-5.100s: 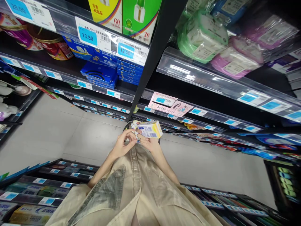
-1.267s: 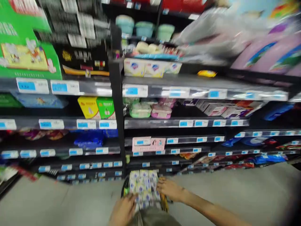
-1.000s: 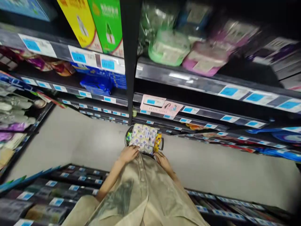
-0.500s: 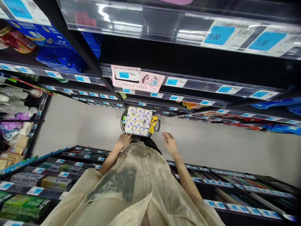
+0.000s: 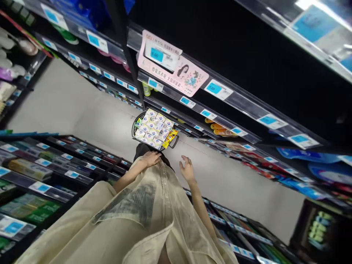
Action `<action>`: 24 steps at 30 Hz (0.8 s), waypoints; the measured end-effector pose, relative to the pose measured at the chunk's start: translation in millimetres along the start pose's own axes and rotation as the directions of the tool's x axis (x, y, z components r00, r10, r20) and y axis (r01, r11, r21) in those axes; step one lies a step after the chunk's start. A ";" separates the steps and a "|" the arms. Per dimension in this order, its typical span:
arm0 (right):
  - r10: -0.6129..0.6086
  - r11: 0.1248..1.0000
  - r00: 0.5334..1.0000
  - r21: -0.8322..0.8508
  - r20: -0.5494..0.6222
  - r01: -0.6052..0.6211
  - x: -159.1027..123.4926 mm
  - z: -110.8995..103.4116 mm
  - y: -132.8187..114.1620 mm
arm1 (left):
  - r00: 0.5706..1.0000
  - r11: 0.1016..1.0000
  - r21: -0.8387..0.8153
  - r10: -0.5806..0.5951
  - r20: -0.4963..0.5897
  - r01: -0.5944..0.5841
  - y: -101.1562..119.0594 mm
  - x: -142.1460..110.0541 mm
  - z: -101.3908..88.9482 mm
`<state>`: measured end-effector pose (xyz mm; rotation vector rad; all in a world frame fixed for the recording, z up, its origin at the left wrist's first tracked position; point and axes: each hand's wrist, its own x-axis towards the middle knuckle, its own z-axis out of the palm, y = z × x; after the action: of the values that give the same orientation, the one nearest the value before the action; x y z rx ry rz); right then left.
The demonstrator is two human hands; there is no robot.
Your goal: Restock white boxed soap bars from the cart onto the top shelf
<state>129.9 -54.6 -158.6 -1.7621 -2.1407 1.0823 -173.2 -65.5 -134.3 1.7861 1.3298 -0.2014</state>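
My left hand lies against the front of the beige shirt, its fingers stretched out and holding nothing visible. To the right, clear of the body, my right hand hangs in the air with its fingers apart and slightly bent. Beyond both hands, a dark basket stands on the floor, low in front of the shelf. White boxes with purple and yellow print fill it in neat rows. Yellow packets are tucked along its right side, beside the handle. Neither hand touches the basket.
A tall shelf with blue-and-white price tags and a pink promotional card rises ahead. Another shelf with boxed goods runs close behind on the left. Grey floor lies between them. Bottles stand at far left.
The view has tilted and turned. My left hand has moved from beside the basket's near edge onto the shirt front. My right hand's fingers have spread, and it is now farther from the basket.
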 end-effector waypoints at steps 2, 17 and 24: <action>-0.032 0.999 0.997 -0.034 0.073 0.034 16.0 1.1 3.1 | 0.998 0.998 -0.031 -0.057 -0.024 0.057 -9.9 -1.0 3.7; 0.114 0.891 0.894 -0.442 0.434 0.101 232.8 20.0 -12.7 | 0.903 0.886 -0.293 -0.409 -0.127 0.360 -68.5 -48.4 45.1; 0.191 0.838 0.882 -0.540 0.431 0.082 304.4 59.4 6.0 | 0.895 0.853 -0.379 -0.430 -0.121 0.358 -62.7 -52.2 97.5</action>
<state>13.9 196.3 -299.5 -1.9387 -2.9608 1.0675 -213.2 -168.8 -196.7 1.2440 1.7567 -0.0015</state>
